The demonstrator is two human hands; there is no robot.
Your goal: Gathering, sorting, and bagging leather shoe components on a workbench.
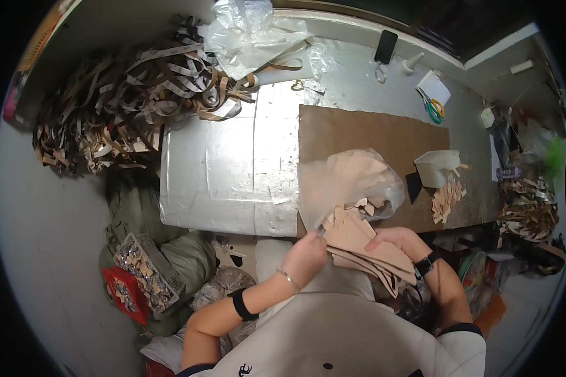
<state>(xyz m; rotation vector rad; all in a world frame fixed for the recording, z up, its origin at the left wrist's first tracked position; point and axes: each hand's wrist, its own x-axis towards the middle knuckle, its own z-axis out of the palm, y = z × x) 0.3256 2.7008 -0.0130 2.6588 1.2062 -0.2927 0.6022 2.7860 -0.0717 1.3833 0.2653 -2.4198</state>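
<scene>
My right hand (399, 242) is wrapped round a loose stack of flat tan cut pieces (352, 236), like leather, with thin dark edges. The stack fans out between my hands at the near edge of the table. Closed beside its left end, my left hand (305, 256) pinches the near rim of a clear plastic bag (316, 195). More tan pieces (358, 169) lie inside the bag, whose mouth faces me. The fingertips of my left hand are partly hidden.
Under the bag lies a brown sheet (333, 129) on the silvery table (217, 169). A white container (435, 169) and small tan scraps (446, 200) sit at right, scissors (432, 108) behind. Strips (151, 88) heap at far left. A crate (148, 276) of bits stands lower left.
</scene>
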